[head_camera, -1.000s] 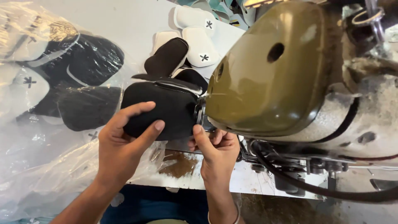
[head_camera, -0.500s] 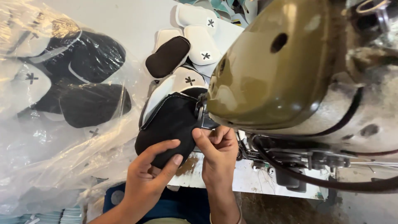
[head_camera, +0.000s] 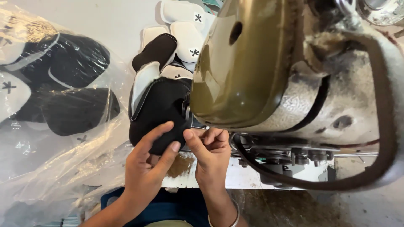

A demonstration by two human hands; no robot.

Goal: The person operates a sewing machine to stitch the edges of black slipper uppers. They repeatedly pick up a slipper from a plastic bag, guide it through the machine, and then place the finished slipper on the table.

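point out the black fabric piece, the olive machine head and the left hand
black fabric piece (head_camera: 158, 111), head view, middle of its dark face
olive machine head (head_camera: 240, 67), head view, glossy side
left hand (head_camera: 145, 170), head view, back of hand

— Where does the sewing machine (head_camera: 269, 75) stand?
— On the right of the bench (head_camera: 84, 21), its head hanging over the shoe upper (head_camera: 158, 111), which lies just left of it.
— And the hands?
— At the near edge — the left hand (head_camera: 145, 168) on the upper's near end, the right hand (head_camera: 210, 153) just beside it, under the machine head.
— Behind the upper?
— More cut pieces (head_camera: 181, 29), overlapping, toward the far side.
— And to the left?
— A plastic bag (head_camera: 54, 138) with further uppers inside, spilling over the bench's near edge.
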